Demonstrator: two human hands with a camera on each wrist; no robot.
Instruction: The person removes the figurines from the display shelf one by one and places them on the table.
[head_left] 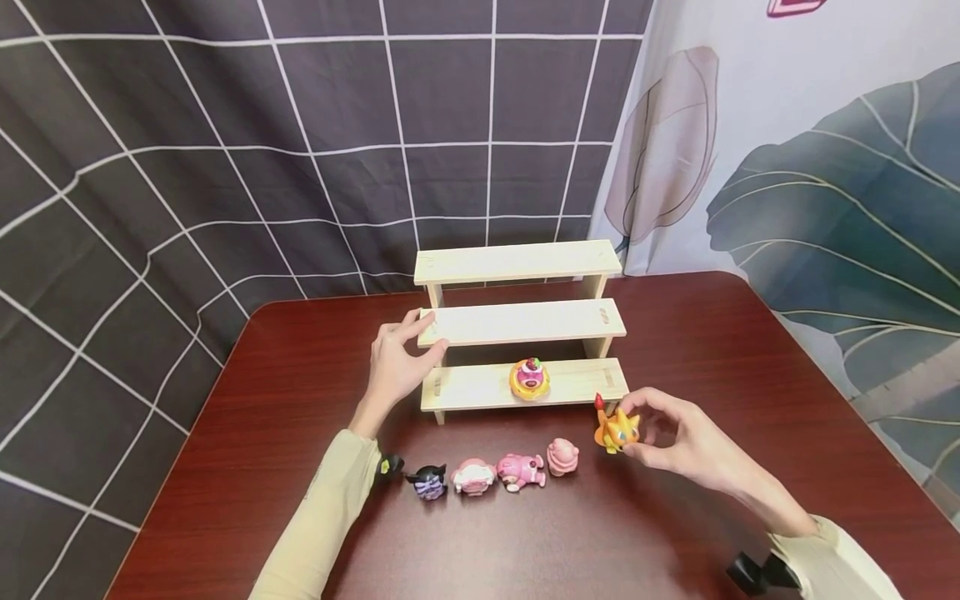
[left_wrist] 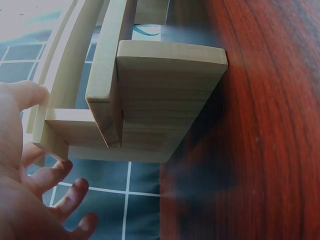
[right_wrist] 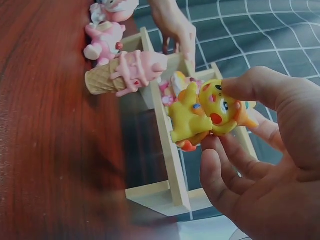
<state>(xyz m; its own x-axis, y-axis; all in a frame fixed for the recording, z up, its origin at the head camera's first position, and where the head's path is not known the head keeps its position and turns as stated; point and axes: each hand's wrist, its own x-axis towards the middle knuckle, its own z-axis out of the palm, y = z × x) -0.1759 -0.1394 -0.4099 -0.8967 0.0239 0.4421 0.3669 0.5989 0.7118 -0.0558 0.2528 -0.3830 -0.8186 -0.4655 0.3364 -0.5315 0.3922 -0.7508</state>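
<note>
My right hand pinches a yellow toy figurine with orange parts and a red-tipped tail, between thumb and fingers. It is held just off the front right corner of a three-step wooden display shelf. At the left end of the middle step, my left hand grips the board, thumb on one edge and a finger on the other. A round yellow and purple figurine sits on the lowest step. In the right wrist view, the left hand shows beyond the shelf.
In front of the shelf, a row of toys lies on the dark red table: a black and purple figurine, a pink and white one, a pink bear and a pink ice-cream cone. A grid-patterned curtain hangs behind.
</note>
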